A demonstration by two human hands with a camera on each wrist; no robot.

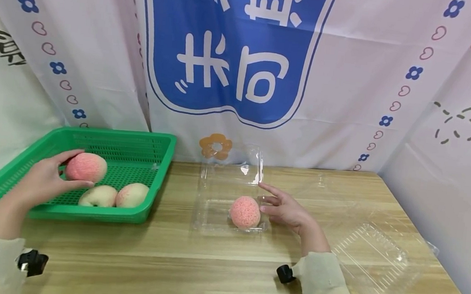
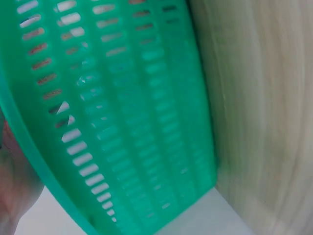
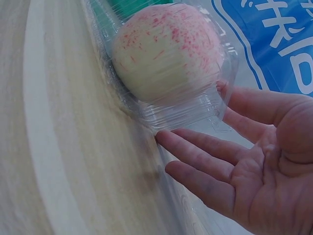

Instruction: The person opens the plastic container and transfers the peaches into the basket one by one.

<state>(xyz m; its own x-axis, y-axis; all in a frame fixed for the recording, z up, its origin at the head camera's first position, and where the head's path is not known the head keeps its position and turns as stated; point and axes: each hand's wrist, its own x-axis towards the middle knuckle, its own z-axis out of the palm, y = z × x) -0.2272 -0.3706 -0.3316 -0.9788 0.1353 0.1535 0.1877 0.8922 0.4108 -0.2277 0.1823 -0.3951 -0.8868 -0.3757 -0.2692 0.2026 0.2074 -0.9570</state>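
Observation:
My left hand (image 1: pixel 43 179) holds a pink-and-cream peach (image 1: pixel 86 168) between thumb and fingers, over the inside of a green basket (image 1: pixel 162 168). Two paler peaches, a left one (image 1: pixel 98 195) and a right one (image 1: pixel 131 195), sit near the basket's front wall. In the left wrist view the basket's slotted side (image 2: pixel 132 107) hides most of that hand. A clear plastic box (image 1: pixel 212 215) stands on the table with its lid raised. One speckled pink peach (image 3: pixel 168 54) lies at its right end. My right hand (image 1: pixel 286 210) is at that end, fingers loosely extended against the box's edge.
More clear plastic boxes (image 1: pixel 370 257) lie at the right of the wooden table (image 1: pixel 157 266). A white printed cloth (image 1: pixel 350 82) hangs behind the table. Each sleeve carries a small black device, a left one (image 1: pixel 33 262) and a right one (image 1: pixel 285 273).

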